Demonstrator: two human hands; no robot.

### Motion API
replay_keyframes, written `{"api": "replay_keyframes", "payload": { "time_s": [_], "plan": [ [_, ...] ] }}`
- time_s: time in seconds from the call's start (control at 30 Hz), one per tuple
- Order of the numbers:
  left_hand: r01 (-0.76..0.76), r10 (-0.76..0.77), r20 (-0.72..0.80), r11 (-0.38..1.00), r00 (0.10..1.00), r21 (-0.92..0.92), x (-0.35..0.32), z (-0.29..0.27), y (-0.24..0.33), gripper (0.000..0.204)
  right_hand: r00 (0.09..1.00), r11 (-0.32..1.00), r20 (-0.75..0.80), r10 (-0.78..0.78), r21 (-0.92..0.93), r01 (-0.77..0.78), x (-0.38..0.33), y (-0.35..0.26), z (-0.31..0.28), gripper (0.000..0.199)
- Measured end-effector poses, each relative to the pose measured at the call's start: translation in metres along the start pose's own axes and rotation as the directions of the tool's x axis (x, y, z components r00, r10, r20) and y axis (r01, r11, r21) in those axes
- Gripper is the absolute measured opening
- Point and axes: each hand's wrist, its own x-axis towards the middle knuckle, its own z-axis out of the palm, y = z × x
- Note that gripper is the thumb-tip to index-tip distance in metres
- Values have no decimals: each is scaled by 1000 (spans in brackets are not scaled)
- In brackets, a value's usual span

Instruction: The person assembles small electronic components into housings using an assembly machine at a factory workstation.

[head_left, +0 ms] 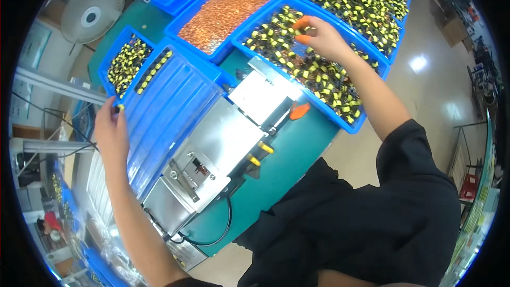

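Note:
My left hand [110, 133] is at the left edge of a ribbed blue tray [172, 93], its fingers closed on a small yellow-and-black coil-like part [121, 107]. A row of similar parts [154, 72] lies in one groove of the tray. My right hand [326, 41] hovers over a blue bin [245, 48] of loose yellow-and-black parts [319, 72]. Orange covers sit on its thumb and forefinger, which are apart with nothing visible between them. Between my arms stands a metal bench machine [226, 135] with a slot holding something copper-coloured.
A bin of copper-coloured pieces [226, 13] stands behind the machine, a fuller parts bin [366, 2] at the far right. A small parts bin [130, 56] is beyond the tray. An orange piece [299, 111] and a black cable [226, 228] lie on the green tabletop [287, 154]. A fan [93, 13] stands far left.

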Motion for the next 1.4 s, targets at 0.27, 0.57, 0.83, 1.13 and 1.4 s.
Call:
{"api": "replay_keyframes", "payload": {
  "time_s": [0.27, 0.57, 0.83, 1.13, 1.4],
  "plan": [
    [245, -151, 368, 943, 918, -223, 48, 34, -31, 41, 988, 948, -16, 155, 282, -144, -1, -17, -12, 31],
    [151, -59, 300, 944, 952, -294, 44, 37, -27, 46, 992, 706, 118, 54, 698, -122, -15, -43, -21, 39],
    [-119, 112, -71, 986, 991, -113, -54, -27, 38, 34, 900, 817, 327, -288, 575, 53, -54, -165, 10, 31],
    [-11, -7, -138, 992, 990, -127, -182, -27, 67, 24, 581, 657, 319, -749, 247, 712, -80, -222, 107, 21],
    [-33, 8, -271, 996, 962, -87, -181, -21, 71, 17, 398, 512, 472, -787, 138, 848, -85, -238, 128, 16]
  ]
}}
